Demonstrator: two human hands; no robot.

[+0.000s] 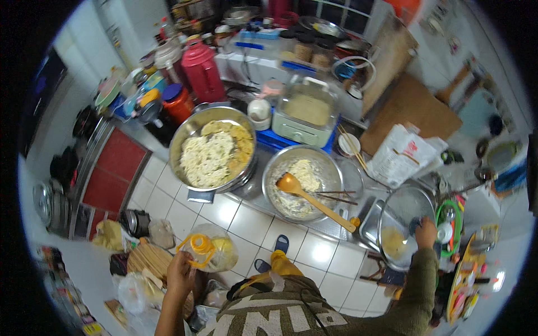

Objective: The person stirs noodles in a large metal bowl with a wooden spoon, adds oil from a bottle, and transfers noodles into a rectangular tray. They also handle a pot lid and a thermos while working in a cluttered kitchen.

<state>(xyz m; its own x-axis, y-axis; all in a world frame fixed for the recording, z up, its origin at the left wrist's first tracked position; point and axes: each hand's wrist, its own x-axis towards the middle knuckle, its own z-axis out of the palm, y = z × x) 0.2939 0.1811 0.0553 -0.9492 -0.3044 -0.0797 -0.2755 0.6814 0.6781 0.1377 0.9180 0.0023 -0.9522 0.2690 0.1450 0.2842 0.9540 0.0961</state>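
My left hand [180, 273] grips the yellow handle of a large clear plastic jug [222, 254] with a yellow cap. Some yellowish liquid shows inside, and the jug hangs above the tiled floor. Over at the sink, my right hand [426, 233] holds the dark knob of a large round glass lid [407, 206]. The lid is tilted above the sink and partly covers it. Between my hands, a steel mixing bowl [273, 168] holds pale batter, a wooden spoon [321, 206] and dark chopsticks [336, 196]. Left of it, a large steel pan [178, 140] contains whitish shredded dough over a yellower mass.
A pale green electric steamer [302, 132] stands behind the bowl, beside a white bag [399, 157] and a small cup [349, 145]. Red thermos flasks [206, 71] line the back left. Below left lie a round wooden board [147, 262] and plastic bags [134, 294].
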